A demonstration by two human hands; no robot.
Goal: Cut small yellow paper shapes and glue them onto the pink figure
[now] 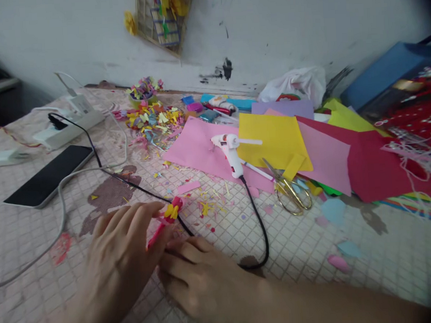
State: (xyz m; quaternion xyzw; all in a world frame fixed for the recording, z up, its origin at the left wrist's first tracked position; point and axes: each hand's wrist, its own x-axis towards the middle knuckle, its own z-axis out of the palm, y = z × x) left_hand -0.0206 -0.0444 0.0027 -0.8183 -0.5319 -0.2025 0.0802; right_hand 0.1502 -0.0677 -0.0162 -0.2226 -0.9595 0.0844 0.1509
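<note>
Between the thumb and fingers of my left hand is a small pink paper piece with yellow bits and a red-pink tip at its upper end. My right hand lies just right of it, low over the table, its fingertips by my left thumb. Its fingers are bent close together, and whatever they hold, if anything, is hidden. The black cord of the white glue gun passes beyond both hands. The glue gun rests on a pink sheet.
Gold-handled scissors lie right of the glue gun, near yellow paper. Colourful paper scraps are heaped at the back. A phone and a power strip sit at the left. A blue box stands back right.
</note>
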